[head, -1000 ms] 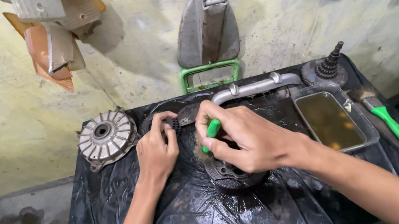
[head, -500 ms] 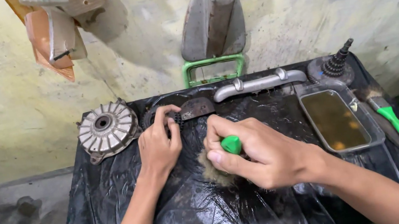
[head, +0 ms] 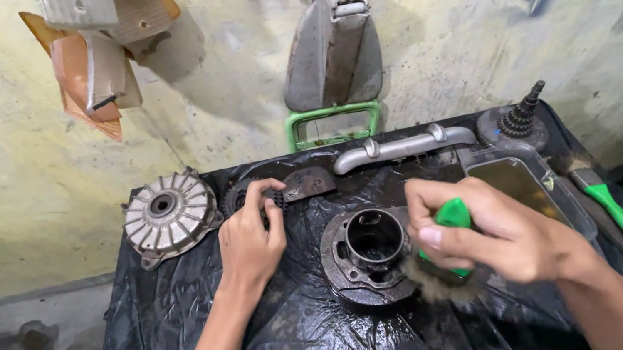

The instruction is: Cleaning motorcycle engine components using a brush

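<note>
bristly brush [head: 449,266] in right hand [head: 490,234] beside round greasy metal hub [head: 367,254]

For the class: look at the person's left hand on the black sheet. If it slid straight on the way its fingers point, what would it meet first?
The left hand points up and slightly right; its fingertips already touch the dark toothed gear. Beyond that lies the rusty flat plate, though depth is unclear.
</note>
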